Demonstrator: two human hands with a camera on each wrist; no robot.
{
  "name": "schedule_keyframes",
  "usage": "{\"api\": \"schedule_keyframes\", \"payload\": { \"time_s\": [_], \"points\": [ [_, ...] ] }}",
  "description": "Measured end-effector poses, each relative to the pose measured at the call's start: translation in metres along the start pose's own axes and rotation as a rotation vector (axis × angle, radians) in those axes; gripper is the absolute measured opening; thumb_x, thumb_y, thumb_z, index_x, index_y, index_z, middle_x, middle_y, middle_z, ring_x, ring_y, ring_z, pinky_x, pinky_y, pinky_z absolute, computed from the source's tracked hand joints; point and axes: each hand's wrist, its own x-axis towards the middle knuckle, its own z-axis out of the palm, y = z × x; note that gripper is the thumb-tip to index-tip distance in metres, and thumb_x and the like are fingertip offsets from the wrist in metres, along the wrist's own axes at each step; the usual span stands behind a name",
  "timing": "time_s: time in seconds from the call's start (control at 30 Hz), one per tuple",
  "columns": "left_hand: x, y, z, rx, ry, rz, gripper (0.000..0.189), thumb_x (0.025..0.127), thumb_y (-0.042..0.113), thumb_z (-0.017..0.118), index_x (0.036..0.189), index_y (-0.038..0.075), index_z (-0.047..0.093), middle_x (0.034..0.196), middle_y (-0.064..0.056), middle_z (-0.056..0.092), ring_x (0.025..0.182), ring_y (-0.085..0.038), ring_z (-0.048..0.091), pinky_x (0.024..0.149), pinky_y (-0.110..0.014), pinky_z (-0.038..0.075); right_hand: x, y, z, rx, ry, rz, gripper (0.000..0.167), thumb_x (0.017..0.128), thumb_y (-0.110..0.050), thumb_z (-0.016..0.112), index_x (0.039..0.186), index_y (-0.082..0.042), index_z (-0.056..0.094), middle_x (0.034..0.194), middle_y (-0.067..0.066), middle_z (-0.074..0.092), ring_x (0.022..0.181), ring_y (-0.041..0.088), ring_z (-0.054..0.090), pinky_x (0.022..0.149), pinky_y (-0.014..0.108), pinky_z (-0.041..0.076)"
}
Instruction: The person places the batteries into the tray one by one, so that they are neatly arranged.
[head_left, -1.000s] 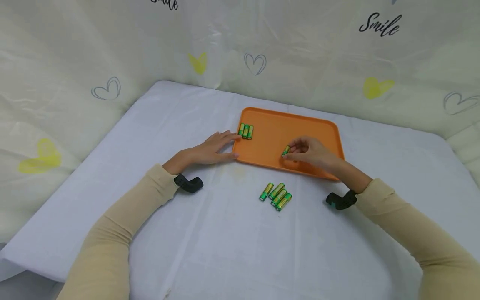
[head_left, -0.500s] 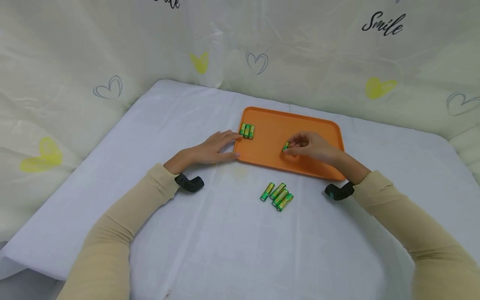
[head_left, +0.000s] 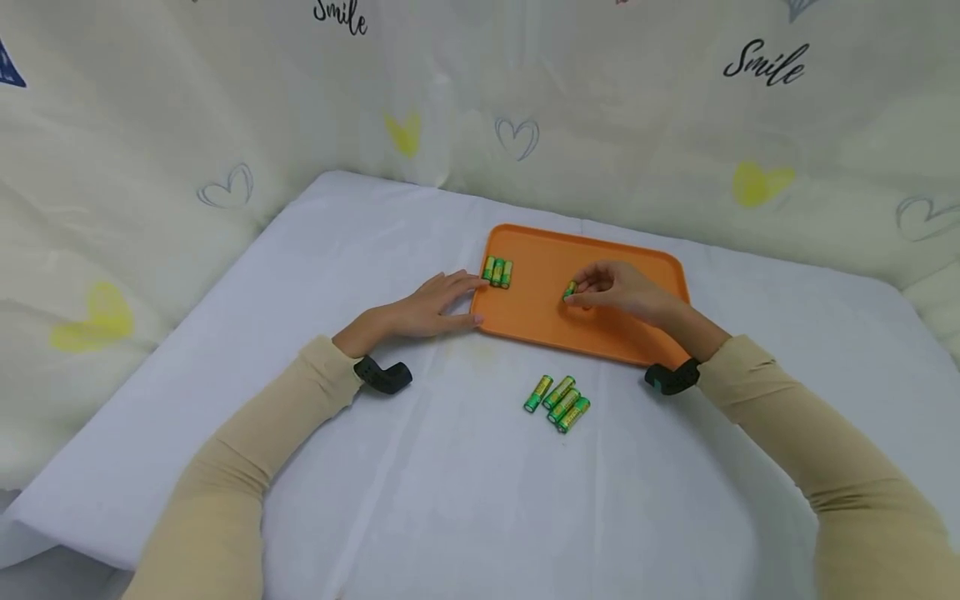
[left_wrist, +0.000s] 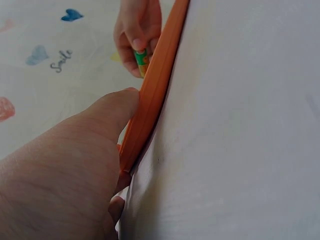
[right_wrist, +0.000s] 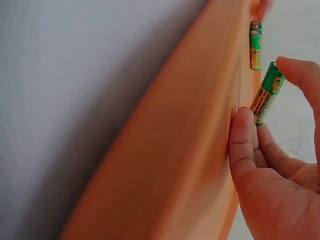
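Note:
My right hand (head_left: 626,292) pinches a green and yellow battery (right_wrist: 268,92) between thumb and fingers, over the middle of the orange tray (head_left: 555,325). In the right wrist view the battery is tilted. Three like batteries (head_left: 498,272) lie side by side at the tray's left end. My left hand (head_left: 427,308) rests against the tray's left edge, fingers extended near those batteries and the thumb touching the rim. The left wrist view shows that thumb (left_wrist: 112,107) on the tray's side; the other fingers are partly hidden.
Several more green batteries (head_left: 558,402) lie in a slanted group on the white cloth in front of the tray. The white-covered table (head_left: 450,500) backs onto a pale curtain (head_left: 615,108) printed with hearts and writing.
My right hand, still holding the battery, has shifted slightly away from me over the tray. The left hand stays at the tray's edge. The head view has tilted a little.

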Motion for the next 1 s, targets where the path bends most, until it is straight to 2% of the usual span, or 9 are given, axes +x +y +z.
{"api": "schedule_keyframes", "payload": {
  "time_s": [0.23, 0.4, 0.7, 0.87, 1.0],
  "points": [
    [0.000, -0.001, 0.006, 0.005, -0.006, 0.002, 0.068, 0.098, 0.047, 0.052, 0.154, 0.018, 0.026, 0.162, -0.007, 0.016, 0.151, -0.021, 0.003, 0.121, -0.038, -0.006, 0.005, 0.000, 0.002, -0.028, -0.020, 0.002, 0.047, 0.093, -0.025, 0.069, 0.125, 0.004, 0.052, 0.109, 0.010, 0.057, 0.094, 0.017, 0.057, 0.081, 0.020, 0.048],
    [0.000, 0.000, 0.005, 0.011, -0.007, -0.001, 0.068, 0.098, 0.048, 0.052, 0.154, 0.018, 0.026, 0.162, -0.007, 0.015, 0.151, -0.021, 0.003, 0.121, -0.038, -0.006, 0.012, -0.001, 0.002, -0.026, -0.015, -0.008, 0.043, 0.092, -0.024, 0.070, 0.123, 0.002, 0.054, 0.109, 0.010, 0.057, 0.094, 0.019, 0.058, 0.082, 0.021, 0.048],
    [-0.001, 0.001, 0.002, 0.007, -0.010, -0.008, 0.069, 0.098, 0.048, 0.052, 0.154, 0.018, 0.025, 0.162, -0.007, 0.014, 0.151, -0.020, 0.002, 0.121, -0.037, -0.007, 0.022, -0.011, 0.002, -0.065, -0.019, 0.039, 0.049, 0.089, -0.032, 0.073, 0.124, -0.003, 0.055, 0.114, 0.009, 0.055, 0.102, 0.022, 0.054, 0.090, 0.030, 0.044],
    [-0.002, 0.002, 0.001, 0.014, -0.009, -0.012, 0.068, 0.099, 0.047, 0.051, 0.154, 0.018, 0.025, 0.162, -0.007, 0.015, 0.151, -0.019, 0.002, 0.121, -0.037, -0.007, 0.029, -0.016, 0.002, -0.047, -0.038, 0.014, 0.047, 0.089, -0.028, 0.074, 0.123, -0.002, 0.055, 0.113, 0.009, 0.055, 0.102, 0.022, 0.054, 0.088, 0.029, 0.047],
    [-0.002, 0.000, 0.001, 0.014, -0.005, -0.013, 0.068, 0.099, 0.046, 0.051, 0.154, 0.018, 0.025, 0.162, -0.007, 0.015, 0.151, -0.019, 0.002, 0.121, -0.037, -0.008, 0.035, -0.018, 0.003, -0.085, -0.047, 0.006, 0.045, 0.090, -0.028, 0.072, 0.123, -0.002, 0.056, 0.116, 0.010, 0.057, 0.104, 0.023, 0.053, 0.090, 0.032, 0.045]
  ]
}}
